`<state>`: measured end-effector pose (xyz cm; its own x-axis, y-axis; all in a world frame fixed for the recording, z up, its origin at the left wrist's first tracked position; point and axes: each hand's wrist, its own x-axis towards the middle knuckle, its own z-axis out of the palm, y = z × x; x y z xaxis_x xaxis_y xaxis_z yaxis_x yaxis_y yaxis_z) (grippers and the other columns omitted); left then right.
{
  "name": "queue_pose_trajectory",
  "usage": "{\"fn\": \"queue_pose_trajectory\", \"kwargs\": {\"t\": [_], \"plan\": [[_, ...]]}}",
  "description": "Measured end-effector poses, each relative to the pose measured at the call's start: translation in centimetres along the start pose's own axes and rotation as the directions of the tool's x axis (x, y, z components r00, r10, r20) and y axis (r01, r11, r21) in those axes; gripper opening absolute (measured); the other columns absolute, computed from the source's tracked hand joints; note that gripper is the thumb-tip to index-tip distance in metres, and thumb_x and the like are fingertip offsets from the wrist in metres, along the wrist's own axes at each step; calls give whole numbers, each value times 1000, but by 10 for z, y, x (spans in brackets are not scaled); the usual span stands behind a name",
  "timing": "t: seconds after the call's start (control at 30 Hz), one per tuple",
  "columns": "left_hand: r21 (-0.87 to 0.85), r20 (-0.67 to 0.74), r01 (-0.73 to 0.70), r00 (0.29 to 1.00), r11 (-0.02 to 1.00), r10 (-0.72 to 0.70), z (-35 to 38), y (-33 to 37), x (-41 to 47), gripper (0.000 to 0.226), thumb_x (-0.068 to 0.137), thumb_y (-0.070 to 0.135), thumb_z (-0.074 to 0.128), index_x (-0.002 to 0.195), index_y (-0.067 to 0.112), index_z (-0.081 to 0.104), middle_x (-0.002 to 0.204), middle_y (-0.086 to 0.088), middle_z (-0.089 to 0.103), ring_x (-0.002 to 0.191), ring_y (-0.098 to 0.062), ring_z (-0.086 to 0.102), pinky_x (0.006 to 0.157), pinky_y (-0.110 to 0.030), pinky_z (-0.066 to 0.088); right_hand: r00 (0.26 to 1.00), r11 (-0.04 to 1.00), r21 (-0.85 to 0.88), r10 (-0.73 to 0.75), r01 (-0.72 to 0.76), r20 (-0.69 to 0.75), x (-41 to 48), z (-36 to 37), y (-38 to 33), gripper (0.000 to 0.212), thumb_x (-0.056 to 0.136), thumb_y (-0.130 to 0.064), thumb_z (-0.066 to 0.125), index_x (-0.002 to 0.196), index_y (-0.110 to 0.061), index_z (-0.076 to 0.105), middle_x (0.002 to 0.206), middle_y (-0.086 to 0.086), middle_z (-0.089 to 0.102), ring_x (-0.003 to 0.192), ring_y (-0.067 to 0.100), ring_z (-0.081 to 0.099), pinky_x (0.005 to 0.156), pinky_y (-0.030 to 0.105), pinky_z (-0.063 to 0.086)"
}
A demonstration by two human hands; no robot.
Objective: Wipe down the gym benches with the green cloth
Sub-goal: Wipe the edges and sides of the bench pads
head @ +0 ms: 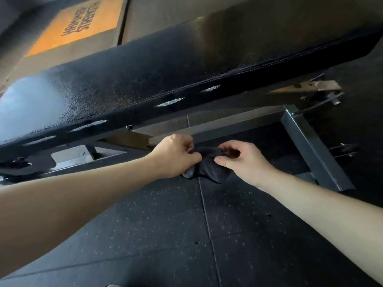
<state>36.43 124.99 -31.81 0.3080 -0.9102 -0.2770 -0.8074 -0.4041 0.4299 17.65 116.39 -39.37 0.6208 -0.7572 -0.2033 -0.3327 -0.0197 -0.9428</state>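
Cloth [209, 164], dark in this light, is bunched between both hands, low in front of the frame [300, 137]. The left hand [176, 156] pinches its left edge with curled fingers, and the right hand [246, 160] grips its right side between thumb and bent fingers. This looks like gathering or refolding it before a wipe; next it must go up over the frame onto the pad [186, 69] beyond, which glistens with droplets, and be pressed flat along it.

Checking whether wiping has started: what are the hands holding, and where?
A bunched dark cloth, clear of the bench pad: the left hand pinches its left side, the right hand pinches its upper right side.
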Motion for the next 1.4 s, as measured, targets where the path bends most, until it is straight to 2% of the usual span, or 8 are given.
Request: {"fn": "queue_pose_trajectory", "kwargs": {"t": [0.2, 0.37, 0.5, 0.6, 0.83, 1.03, 1.23, 1.4], "plan": [[-154, 82, -21, 996, 988, 34, 4, 13, 17, 22, 81, 21, 70, 78, 14, 50, 62, 0, 58, 45, -9, 47, 41, -20, 38, 958, 971, 47, 239, -235, -155, -7, 0, -2, 13, 85, -30, 80, 92, -32, 69, 95, 1, 71, 95, 22, 71, 87, 50, 60], [-279, 177, -65, 977, 958, 118, -5, 26, 24, 18, 84, 15, 73, 85, 14, 55, 65, -1, 58, 42, -5, 49, 40, -18, 39, 887, 729, 570, 462, -378, -2, -34, 2, -27, 18, 100, -29, 64, 118, -32, 62, 135, -2, 58, 130, 25, 53, 108, 55, 48], [-278, 274, -163, 931, 947, 240, -7, 36, 17, 15, 87, 19, 71, 96, 13, 61, 78, -3, 65, 64, -16, 58, 55, -24, 48, 879, 421, 872, 476, -252, 25, -59, 17, -45, 31, 100, -20, 63, 131, -19, 58, 140, 12, 57, 127, 35, 57, 102, 60, 51], [-263, 357, -264, 867, 928, 347, -14, 39, 8, 9, 89, 19, 68, 97, 19, 64, 85, -5, 71, 73, -20, 67, 67, -34, 58, 850, 394, 911, 515, -118, -113, -70, 36, -55, 32, 99, -11, 63, 131, -11, 58, 133, 18, 62, 120, 34, 63, 98, 56, 55], [-96, 216, -601, 766, 793, 606, -48, 35, -2, 18, 87, 31, 69, 104, 26, 68, 99, 8, 56, 89, -16, 60, 75, -33, 53, 821, 470, 880, 472, 73, -320, -84, 52, -99, 29, 100, -4, 59, 129, -3, 60, 129, 17, 67, 122, 29, 64, 105, 47, 51], [132, -104, -710, 684, 692, 722, -90, 22, 0, 30, 86, 29, 66, 114, 19, 68, 109, 2, 61, 101, -24, 60, 92, -43, 49, 647, 619, 750, 477, 233, -595, -38, 42, -117, 47, 91, 14, 62, 135, 0, 52, 129, 19, 62, 106, 27, 68, 76, 32, 59], [418, -323, -591, 613, 690, 721, -107, 4, 8, 32, 92, 33, 63, 121, 20, 68, 117, -2, 61, 112, -27, 49, 94, -42, 40, 384, 734, 520, 370, 437, -846, 12, 43, -116, 25, 92, -3, 67, 113, -16, 72, 113, 4, 73, 105, 19, 71, 89, 35, 60], [475, -333, -409, 736, 779, 589, -114, -6, 11, 37, 98, 42, 57, 129, 25, 66, 129, -3, 57, 121, -27, 44, 100, -41, 38, 391, 787, 420, 248, 452, -886, 43, 64, -121, 31, 95, -16, 70, 126, -22, 70, 130, -2, 65, 119, 14, 62, 99, 31, 55]]}}
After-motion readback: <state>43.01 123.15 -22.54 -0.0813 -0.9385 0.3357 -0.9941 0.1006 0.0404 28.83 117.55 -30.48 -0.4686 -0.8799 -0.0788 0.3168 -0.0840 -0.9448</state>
